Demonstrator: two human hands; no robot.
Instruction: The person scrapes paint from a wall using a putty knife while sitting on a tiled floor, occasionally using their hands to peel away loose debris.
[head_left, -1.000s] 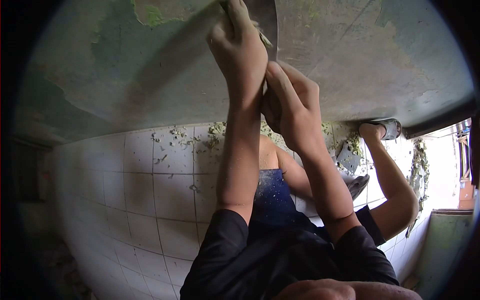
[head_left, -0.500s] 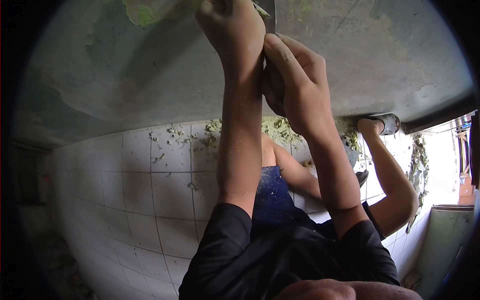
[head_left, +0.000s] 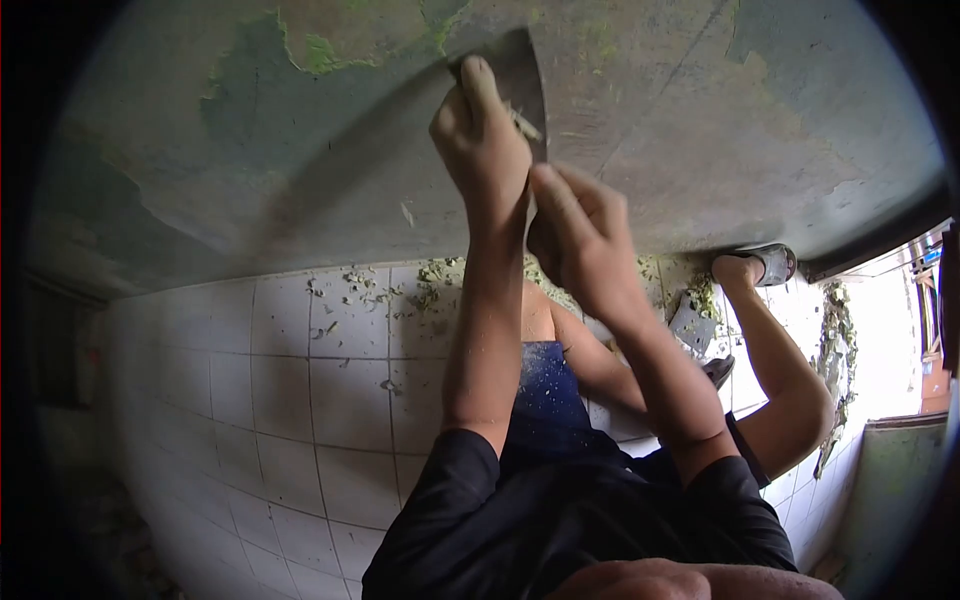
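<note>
A broad metal scraper blade (head_left: 520,70) lies against the painted wall (head_left: 650,130), its wide end uppermost. My left hand (head_left: 485,135) is closed on the scraper, with the thumb stretched up along the blade. Just below it, my right hand (head_left: 585,235) is closed around the scraper's lower part; the fingers hide the handle. Pale paint shavings (head_left: 524,124) cling to the blade beside my left hand. Bright green peeling paint (head_left: 322,55) shows on the wall to the upper left. A small pale flake (head_left: 407,214) appears in front of the wall, left of my forearm.
Paint flakes (head_left: 430,285) litter the white tiled floor (head_left: 350,400) along the wall's foot. A grey flat piece (head_left: 695,322) lies near my legs. My sandalled foot (head_left: 765,265) is by the wall at right. Another strip of debris (head_left: 835,350) runs near the bright doorway.
Both hands and the scraper have come down the wall toward me, bringing the blade's wide end into view. The view has tilted up slightly. Both hands keep their hold.
</note>
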